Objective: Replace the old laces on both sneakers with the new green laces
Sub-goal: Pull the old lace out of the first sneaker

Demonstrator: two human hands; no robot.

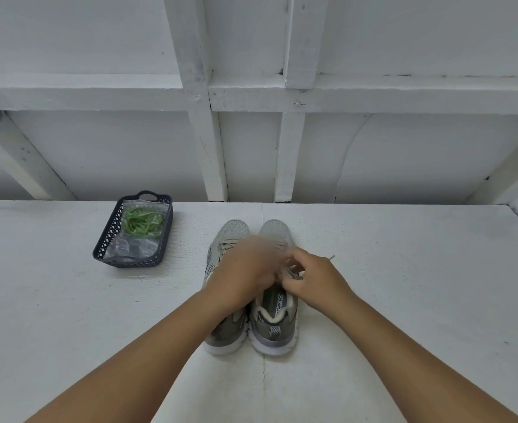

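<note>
Two grey sneakers stand side by side on the white table, toes pointing away from me. The left sneaker [225, 236] is partly covered by my left forearm. The right sneaker [274, 323] shows its heel and insole. Both my hands meet over the right sneaker's old beige laces [291, 271]. My left hand [245, 270] is blurred by motion, its fingers at the laces. My right hand [314, 277] pinches the lace with curled fingers; a lace tip [331, 257] sticks out behind it. The new green laces [143, 222] lie in a clear bag inside a dark basket.
The dark plastic basket [108, 236] sits at the far left of the table, apart from the shoes. A white wall with wooden framing [212, 148] rises right behind the table's far edge. A seam [264, 377] runs down the table's middle.
</note>
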